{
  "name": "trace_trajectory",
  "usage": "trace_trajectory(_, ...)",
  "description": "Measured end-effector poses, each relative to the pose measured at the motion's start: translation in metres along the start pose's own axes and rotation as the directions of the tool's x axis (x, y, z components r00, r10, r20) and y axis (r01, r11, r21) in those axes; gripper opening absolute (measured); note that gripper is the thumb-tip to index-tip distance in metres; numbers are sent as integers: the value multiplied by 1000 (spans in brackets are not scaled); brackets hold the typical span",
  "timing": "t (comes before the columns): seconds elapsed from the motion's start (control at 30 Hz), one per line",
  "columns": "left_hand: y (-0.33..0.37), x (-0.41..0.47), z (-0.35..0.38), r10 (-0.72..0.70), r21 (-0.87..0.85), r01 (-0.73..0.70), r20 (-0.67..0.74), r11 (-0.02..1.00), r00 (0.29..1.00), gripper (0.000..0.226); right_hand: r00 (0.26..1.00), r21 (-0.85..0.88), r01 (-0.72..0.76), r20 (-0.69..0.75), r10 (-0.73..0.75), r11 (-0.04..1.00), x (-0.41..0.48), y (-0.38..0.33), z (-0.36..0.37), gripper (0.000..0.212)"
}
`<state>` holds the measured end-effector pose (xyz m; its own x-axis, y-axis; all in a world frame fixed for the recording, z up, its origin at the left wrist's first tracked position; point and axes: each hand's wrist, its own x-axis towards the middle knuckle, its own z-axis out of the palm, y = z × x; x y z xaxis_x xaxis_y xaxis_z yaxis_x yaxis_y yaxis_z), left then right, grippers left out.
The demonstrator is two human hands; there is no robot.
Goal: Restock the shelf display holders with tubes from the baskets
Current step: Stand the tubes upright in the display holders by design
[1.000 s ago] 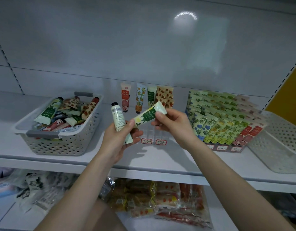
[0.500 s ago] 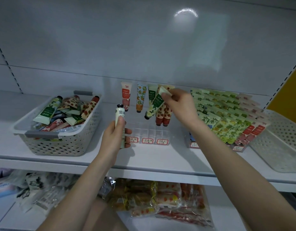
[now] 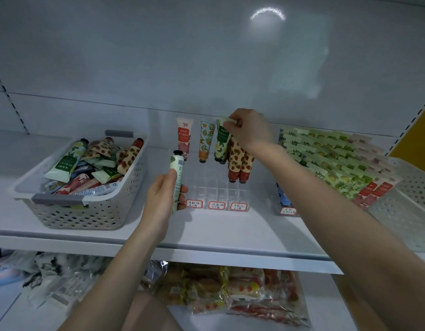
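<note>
A: Head view. What is changing at the right hand (image 3: 251,131)?

B: It is moving from the front of the shelf (image 3: 230,232) out to 12 o'clock of the clear holder (image 3: 216,191). A second ago it was taking the green tube (image 3: 221,142) beside the left hand. Half a second ago the tube was slanting over the slots. Now the tube is standing nearly upright, cap down, in the back row. It is at 3 o'clock of the orange-print tube (image 3: 205,139), touching the strawberry tubes (image 3: 240,161).

A: Fingers?

B: Thumb and fingertips are pinching the crimped top end. I cannot tell whether the cap is seating fully.

A: Left hand (image 3: 162,199)?

B: Its fingers are wrapping round the pale tube (image 3: 177,177), cap up, at 9 o'clock of the holder's front. It is staying roughly in place, with the tube now held upright.

A: Meaning for the task?

B: In my judgement, one back slot is getting filled and the pale tube is waiting next. The basket (image 3: 87,211) at 9 o'clock is still holding many tubes. The holder's front rows are standing vacant.
</note>
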<state>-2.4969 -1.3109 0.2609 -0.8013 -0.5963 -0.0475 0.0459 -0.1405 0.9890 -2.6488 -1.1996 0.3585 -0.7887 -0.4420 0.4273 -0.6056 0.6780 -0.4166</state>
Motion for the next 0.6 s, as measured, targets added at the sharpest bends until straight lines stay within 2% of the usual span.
trace_trajectory(0.17, -1, 3, -1, -5, -24, 5, 10, 1000, 1000, 22, 986, 109, 22, -169, -3, 994, 10, -2, -8, 21)
trace_trajectory(0.33, 1, 4, -1, -15, -42, 16, 4, 999, 1000, 19, 918, 251, 88, -396, 20, 964, 31, -10, -24, 19)
trace_trajectory(0.5, 2, 4, -3, -11, -44, 11, 2, 999, 1000, 19, 905, 270, 82, -423, 42, 959, 46, -22, -18, 21)
trace_trajectory(0.6, 1, 6, -5, -15, -37, 15, -3, 999, 1000, 17, 921, 225, 48, -386, 43, 973, 54, -24, -13, 24)
